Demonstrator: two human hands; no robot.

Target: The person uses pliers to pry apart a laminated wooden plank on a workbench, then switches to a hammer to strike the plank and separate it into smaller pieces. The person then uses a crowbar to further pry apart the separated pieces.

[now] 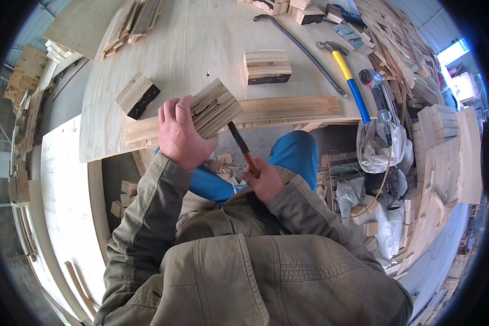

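My left hand [180, 133] is closed on the left side of a layered wood block [216, 108], which is tilted above the near edge of the workbench. A dark, rough split runs across the block's upper face. In my right hand [264, 180] is a chisel [240, 142] with a reddish-brown wooden handle and a dark metal blade. The fingers wrap the handle, and the blade points up and left. Its tip is close to the block's lower right edge; whether they touch I cannot tell. Beneath the block, a long wooden strip [288, 108] lies along the bench edge.
Two black-sided wood blocks [138, 95] [267, 66] rest on the bench [185, 49]. To the right lie a pry bar [304, 51], a claw hammer [346, 73] with yellow and blue handle, and a power tool [383, 100]. Scrap strips [399, 49] pile up at far right.
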